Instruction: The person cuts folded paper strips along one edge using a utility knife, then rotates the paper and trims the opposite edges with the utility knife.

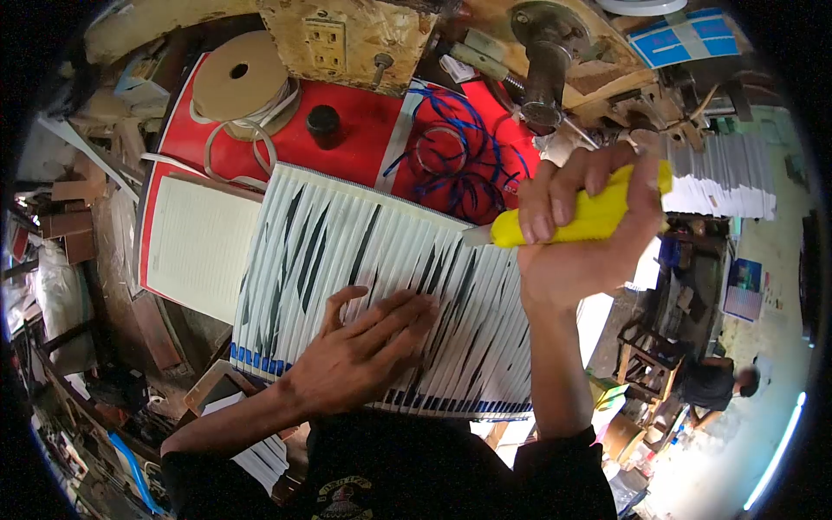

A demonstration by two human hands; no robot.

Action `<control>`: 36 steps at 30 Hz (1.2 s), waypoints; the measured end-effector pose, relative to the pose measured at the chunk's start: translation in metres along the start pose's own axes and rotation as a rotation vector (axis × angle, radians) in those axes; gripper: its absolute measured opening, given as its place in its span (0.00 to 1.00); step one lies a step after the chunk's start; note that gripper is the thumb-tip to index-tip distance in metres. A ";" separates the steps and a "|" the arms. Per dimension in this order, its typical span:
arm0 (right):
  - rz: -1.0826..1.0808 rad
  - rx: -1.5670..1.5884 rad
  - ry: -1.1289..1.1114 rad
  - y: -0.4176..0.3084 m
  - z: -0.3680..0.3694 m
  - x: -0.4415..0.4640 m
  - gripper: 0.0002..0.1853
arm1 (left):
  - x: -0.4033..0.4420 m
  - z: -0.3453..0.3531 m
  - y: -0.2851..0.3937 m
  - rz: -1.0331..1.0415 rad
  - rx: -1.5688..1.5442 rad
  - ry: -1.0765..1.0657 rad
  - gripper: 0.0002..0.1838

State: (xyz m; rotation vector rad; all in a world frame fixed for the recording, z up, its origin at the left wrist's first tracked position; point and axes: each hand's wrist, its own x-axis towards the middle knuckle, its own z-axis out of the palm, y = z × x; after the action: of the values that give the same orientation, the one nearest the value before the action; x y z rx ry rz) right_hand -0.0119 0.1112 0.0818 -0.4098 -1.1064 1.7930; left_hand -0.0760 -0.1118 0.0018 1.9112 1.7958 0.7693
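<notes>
My left hand (368, 347) lies with fingers stretched out on a long row of white paper book blocks (286, 251), packed side by side with dark gaps between some of them. In my right hand (589, 234) a yellow utility knife (576, 212) is gripped, its short blade (476, 236) pointing left over the far edge of the row. Dark blue bits show along the near edge of the blocks. Beyond the row, a loose tangle of blue ribbon (459, 152) lies on a red surface (351, 104).
A cardboard spool of white tape (241, 82) stands at the back left by a small black cap (323, 126). Lined cream paper (204, 247) lies left. A metal post (546, 78) rises behind. Stacked paper (719, 173) and a seated person (711, 381) are at right.
</notes>
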 end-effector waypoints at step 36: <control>-0.188 -0.090 -0.056 0.041 -0.018 0.002 0.17 | 0.001 -0.001 -0.005 0.004 -0.014 -0.008 0.33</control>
State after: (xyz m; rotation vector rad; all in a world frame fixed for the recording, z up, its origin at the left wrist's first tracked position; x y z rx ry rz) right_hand -0.0236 0.1163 0.0388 -0.2995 -1.2262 1.6025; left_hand -0.0810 -0.1101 -0.0003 1.9074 1.7777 0.7725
